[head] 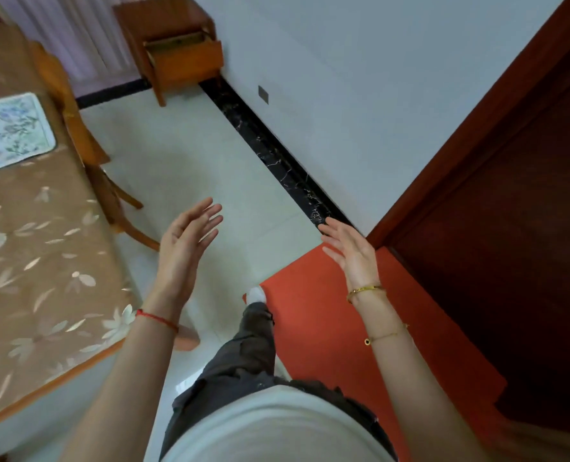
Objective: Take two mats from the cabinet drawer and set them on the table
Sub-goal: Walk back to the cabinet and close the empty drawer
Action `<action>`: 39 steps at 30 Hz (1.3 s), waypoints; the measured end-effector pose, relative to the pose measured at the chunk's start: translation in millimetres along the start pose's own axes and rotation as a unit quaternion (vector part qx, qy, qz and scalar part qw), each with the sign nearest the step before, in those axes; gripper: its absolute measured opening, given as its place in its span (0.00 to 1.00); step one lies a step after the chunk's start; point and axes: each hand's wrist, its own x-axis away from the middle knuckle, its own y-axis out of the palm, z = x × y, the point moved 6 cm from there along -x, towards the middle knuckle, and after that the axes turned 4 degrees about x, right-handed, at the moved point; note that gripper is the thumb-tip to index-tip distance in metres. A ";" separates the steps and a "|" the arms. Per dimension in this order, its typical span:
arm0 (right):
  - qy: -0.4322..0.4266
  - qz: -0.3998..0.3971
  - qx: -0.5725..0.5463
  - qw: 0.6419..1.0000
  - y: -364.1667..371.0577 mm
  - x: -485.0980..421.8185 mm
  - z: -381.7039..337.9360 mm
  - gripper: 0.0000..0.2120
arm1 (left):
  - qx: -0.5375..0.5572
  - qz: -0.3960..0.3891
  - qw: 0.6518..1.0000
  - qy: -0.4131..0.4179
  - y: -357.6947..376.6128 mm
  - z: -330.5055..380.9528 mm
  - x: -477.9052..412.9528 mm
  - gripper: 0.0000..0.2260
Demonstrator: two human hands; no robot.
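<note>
**One mat on the table, both hands empty**

A pale floral mat [12,131] lies flat on the brown-clothed table [43,261] at the left edge of the frame, well apart from both hands. The cabinet [163,15] stands at top centre, its drawer [187,58] pulled open. The left hand [182,251] and right hand [352,251], mid-frame, are raised over the floor with fingers spread, holding nothing.

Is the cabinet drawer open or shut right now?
Open. The drawer stands pulled out from the cabinet, its inside showing from above.
</note>
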 end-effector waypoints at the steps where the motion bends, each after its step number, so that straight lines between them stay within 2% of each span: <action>1: 0.000 -0.006 0.001 1.000 5.1 -17.8 -3.6 0.16 | 0.005 0.007 1.000 0.001 1.7 1.8 -15.1 0.14; 13: -0.008 -0.067 0.008 0.998 104.2 -243.8 -77.7 0.16 | 0.017 0.059 0.998 0.026 11.6 62.4 -228.0 0.14; 27: -0.001 -0.111 0.018 0.994 195.2 -440.8 -127.7 0.16 | 0.040 0.111 0.992 0.032 12.7 104.0 -418.4 0.13; 39: -0.019 -0.204 0.048 0.978 295.5 -674.3 -207.7 0.15 | 0.049 0.165 0.983 0.070 35.3 158.4 -632.9 0.14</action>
